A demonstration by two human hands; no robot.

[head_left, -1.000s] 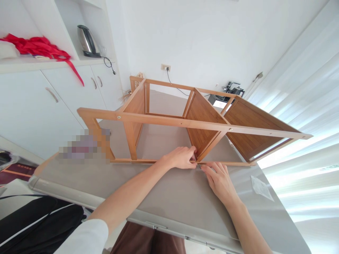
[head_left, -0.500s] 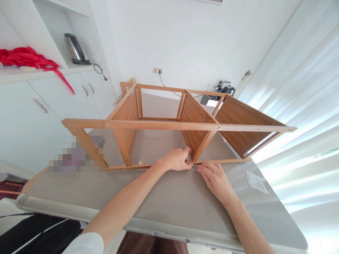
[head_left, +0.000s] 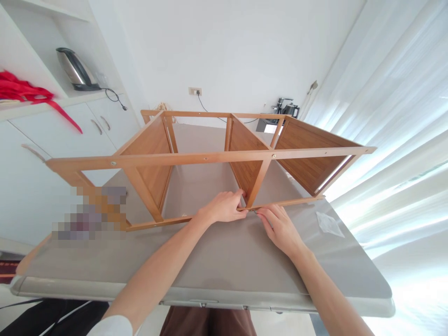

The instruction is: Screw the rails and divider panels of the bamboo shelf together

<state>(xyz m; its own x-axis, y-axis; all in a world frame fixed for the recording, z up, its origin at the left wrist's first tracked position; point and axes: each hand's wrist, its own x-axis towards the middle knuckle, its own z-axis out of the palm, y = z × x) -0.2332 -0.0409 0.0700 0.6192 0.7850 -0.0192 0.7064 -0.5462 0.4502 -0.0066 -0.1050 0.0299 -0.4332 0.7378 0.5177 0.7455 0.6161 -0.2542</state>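
A brown wooden shelf unit (head_left: 164, 159) lies on its side on the table, with its slatted shelf boards upright between long rails. At the lower front rail my left hand (head_left: 229, 206) is closed around the wood, beside the middle shelf board (head_left: 245, 163). Just to its right, my right hand (head_left: 278, 225) pinches a thin, small metal tool (head_left: 255, 212), which looks like a hex key, against the same rail. Its tip is too small to make out. Metal bolt heads (head_left: 274, 156) show in the upper rail.
A clear plastic bag (head_left: 329, 224) lies at the right of the grey table (head_left: 217, 266). A blurred patch (head_left: 91, 214) covers the shelf's left end. An electric kettle (head_left: 77, 70) and red cloth (head_left: 24, 88) are on the left cabinet; white curtains (head_left: 395, 116) hang at right.
The whole view has shifted, so the shelf unit and table appear farther left. Both hands stay at the same joint of the lower rail, with little visible movement against it.
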